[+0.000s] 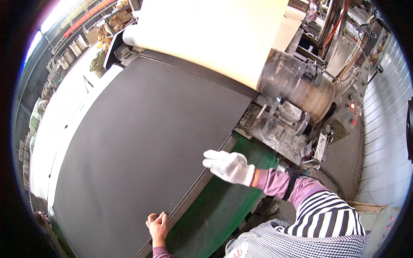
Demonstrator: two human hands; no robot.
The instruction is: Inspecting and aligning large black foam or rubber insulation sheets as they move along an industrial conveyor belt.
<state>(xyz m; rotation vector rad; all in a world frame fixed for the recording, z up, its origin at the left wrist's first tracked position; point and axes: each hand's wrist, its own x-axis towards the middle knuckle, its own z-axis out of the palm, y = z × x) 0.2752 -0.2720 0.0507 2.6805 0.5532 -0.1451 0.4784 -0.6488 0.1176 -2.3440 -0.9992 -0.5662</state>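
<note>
Right hand's gloved, stretched out, empty; left hand, can't tell if it's pinching the dark sheet. Lopsided tugging could wrinkle it, I'd guess.

Light was strong, most glaring along the bright strip near ten o'clock (bluish fringing tinged the border beside it). At twelve o'clock, the cream sheet washed out nearly white; the dark sheet looked evenly lit, and at three o'clock the corrugated wall bowed with fisheye distortion.
</note>
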